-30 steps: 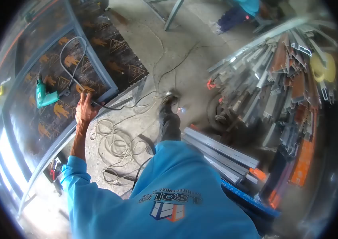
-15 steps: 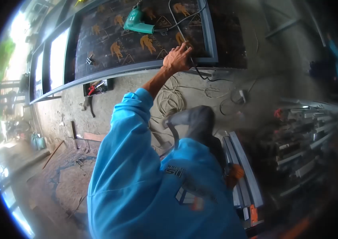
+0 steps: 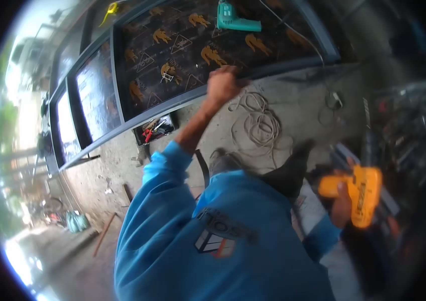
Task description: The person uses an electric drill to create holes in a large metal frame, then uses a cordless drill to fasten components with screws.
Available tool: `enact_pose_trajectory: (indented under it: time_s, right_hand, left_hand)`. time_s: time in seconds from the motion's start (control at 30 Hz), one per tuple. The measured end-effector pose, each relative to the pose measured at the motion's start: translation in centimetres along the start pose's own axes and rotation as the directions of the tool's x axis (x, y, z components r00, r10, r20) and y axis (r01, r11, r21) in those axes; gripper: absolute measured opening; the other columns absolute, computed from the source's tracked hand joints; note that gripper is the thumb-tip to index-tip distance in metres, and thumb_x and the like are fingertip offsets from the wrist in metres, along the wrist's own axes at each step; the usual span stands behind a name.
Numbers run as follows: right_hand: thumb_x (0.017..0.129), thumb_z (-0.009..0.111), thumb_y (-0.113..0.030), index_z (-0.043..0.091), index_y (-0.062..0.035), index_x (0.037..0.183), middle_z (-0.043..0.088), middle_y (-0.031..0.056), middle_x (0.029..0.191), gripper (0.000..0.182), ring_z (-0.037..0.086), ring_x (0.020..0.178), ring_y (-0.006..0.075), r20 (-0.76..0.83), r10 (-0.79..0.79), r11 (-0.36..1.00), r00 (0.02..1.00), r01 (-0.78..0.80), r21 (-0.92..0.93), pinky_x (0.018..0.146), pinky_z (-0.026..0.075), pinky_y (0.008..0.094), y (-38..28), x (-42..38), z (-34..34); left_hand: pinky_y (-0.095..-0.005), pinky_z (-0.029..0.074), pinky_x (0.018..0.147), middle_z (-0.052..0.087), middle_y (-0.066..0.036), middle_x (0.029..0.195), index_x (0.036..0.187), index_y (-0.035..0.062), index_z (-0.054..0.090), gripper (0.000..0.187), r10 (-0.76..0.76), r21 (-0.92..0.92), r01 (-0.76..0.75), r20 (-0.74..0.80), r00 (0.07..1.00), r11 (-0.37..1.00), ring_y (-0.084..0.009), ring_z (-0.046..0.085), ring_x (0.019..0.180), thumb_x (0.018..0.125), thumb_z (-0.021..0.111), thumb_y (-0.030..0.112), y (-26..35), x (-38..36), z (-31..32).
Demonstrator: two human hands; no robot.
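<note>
My right hand (image 3: 342, 206) is closed around a yellow cordless drill (image 3: 366, 195) at the right, beside my body. My left hand (image 3: 224, 86) is at the near rail of the grey metal frame (image 3: 185, 97), its fingers bent and smeared by motion. Dark panels printed with orange figures (image 3: 208, 54) fill the frame. On them lies a green corded drill (image 3: 238, 22), beyond my left hand. A small metal piece (image 3: 167, 78) rests on the panel to the left of that hand.
Coiled pale cable (image 3: 260, 125) lies on the concrete floor by my feet. A black tray of tools (image 3: 155, 128) sits under the frame's near edge. Blurred metal lengths (image 3: 388, 200) are at the right. A yellow tool (image 3: 110, 12) lies at the far left.
My right hand has come up from the metal lengths at the right with the yellow cordless drill. My left hand has moved off the green drill's cable. The view has shifted.
</note>
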State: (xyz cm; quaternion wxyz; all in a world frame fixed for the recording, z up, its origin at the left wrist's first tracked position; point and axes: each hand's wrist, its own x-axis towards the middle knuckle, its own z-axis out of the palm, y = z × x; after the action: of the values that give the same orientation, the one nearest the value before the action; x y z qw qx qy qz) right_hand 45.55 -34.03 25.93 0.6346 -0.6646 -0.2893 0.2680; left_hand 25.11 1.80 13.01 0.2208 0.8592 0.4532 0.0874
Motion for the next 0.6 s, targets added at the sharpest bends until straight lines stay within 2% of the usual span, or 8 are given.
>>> enact_pose_trajectory:
  time_s: [0.03,0.17,0.27,0.3,0.4,0.47,0.53,0.6]
  right_hand:
    - [0.08,0.06,0.003,0.041,0.0005,0.134,0.052,0.0202,0.129,0.057,0.062,0.093,0.0235,-0.076,0.189,0.977,0.979,-0.18,0.113,0.084,0.05,0.0339,-0.4,-2.1,3.5]
    - [0.08,0.066,0.001,0.055,-0.0025,0.12,0.064,0.0077,0.107,0.041,0.063,0.083,0.016,0.02,0.373,0.917,0.928,-0.372,0.146,0.075,0.051,0.0283,0.4,-6.5,14.6]
    - [0.081,0.073,-0.016,0.063,-0.0039,0.105,0.066,0.0079,0.091,0.029,0.063,0.079,0.0209,0.126,0.221,0.954,0.967,-0.188,-0.234,0.074,0.05,0.0321,6.2,-8.9,17.5]
    - [0.081,0.074,-0.022,0.062,-0.0027,0.107,0.066,0.0104,0.095,0.034,0.064,0.082,0.0239,0.152,0.383,0.879,0.911,-0.309,-0.365,0.075,0.051,0.0343,3.7,-8.4,18.7]
    - [0.087,0.069,-0.021,0.059,-0.0021,0.116,0.067,0.0109,0.1,0.036,0.066,0.088,0.0227,0.266,0.17,0.934,0.949,-0.069,-0.35,0.08,0.052,0.0362,7.5,-9.0,20.9]
    - [0.093,0.059,-0.015,0.054,-0.0024,0.124,0.066,0.0111,0.105,0.034,0.066,0.094,0.0236,0.328,0.06,0.998,0.943,-0.056,-0.021,0.085,0.054,0.0385,11.3,-8.6,21.9]
    - [0.082,0.073,-0.022,0.054,-0.0054,0.126,0.063,0.0127,0.115,0.05,0.062,0.103,0.0261,0.433,0.469,0.679,0.77,-0.627,0.381,0.088,0.048,0.0364,16.6,-8.4,22.6]
    - [0.085,0.069,-0.033,0.044,-0.0041,0.136,0.057,0.0166,0.125,0.064,0.058,0.111,0.0297,0.621,0.455,0.214,0.638,-0.756,0.619,0.103,0.041,0.0419,27.3,-10.6,21.4]
  left_hand:
    - [-0.043,0.048,0.087,0.064,-0.016,0.105,0.105,0.0053,0.062,0.052,0.011,-0.054,-0.023,-0.218,0.976,0.998,-0.0334,0.06,0.101,0.072,0.076,0.043,-4.0,-2.8,-0.7]
    - [-0.0424,0.05,0.085,0.065,-0.013,0.108,0.121,0.0158,0.061,0.06,0.05,0.115,-0.048,-0.019,0.999,0.992,-0.0336,0.06,0.104,0.072,0.075,0.049,-13.4,-7.2,-2.9]
    - [-0.0434,0.052,0.08,0.066,-0.014,0.104,0.116,0.0143,0.062,0.059,-0.075,0.169,0.072,0.016,0.997,0.983,-0.0328,0.062,0.099,0.073,0.073,0.053,-12.1,-7.3,-3.5]
    - [-0.0433,0.052,0.079,0.066,-0.014,0.101,0.112,0.0094,0.063,0.06,-0.079,0.228,0.083,-0.03,0.996,0.97,-0.0333,0.063,0.097,0.074,0.071,0.055,-11.6,-7.4,-3.6]
    - [-0.0431,0.053,0.076,0.066,-0.013,0.1,0.108,0.0075,0.061,0.061,-0.079,0.263,0.084,-0.029,0.996,0.961,-0.0308,0.064,0.096,0.072,0.072,0.056,-12.0,-7.6,-2.9]
    - [-0.043,0.053,0.075,0.066,-0.012,0.098,0.11,0.0084,0.06,0.063,-0.081,0.279,0.092,-0.052,0.995,0.956,-0.0295,0.064,0.096,0.071,0.073,0.057,-12.2,-7.1,-2.6]
    - [-0.0426,0.053,0.072,0.066,-0.012,0.092,0.102,0.0056,0.058,0.062,-0.026,0.323,0.057,-0.099,0.995,0.945,-0.0296,0.066,0.092,0.071,0.073,0.057,-12.0,-7.6,-2.4]
    - [-0.0412,0.054,0.068,0.066,-0.012,0.088,0.099,0.0057,0.057,0.062,-0.023,0.346,0.077,-0.159,0.987,0.935,-0.0286,0.066,0.088,0.071,0.073,0.058,-12.2,-8.3,-2.0]
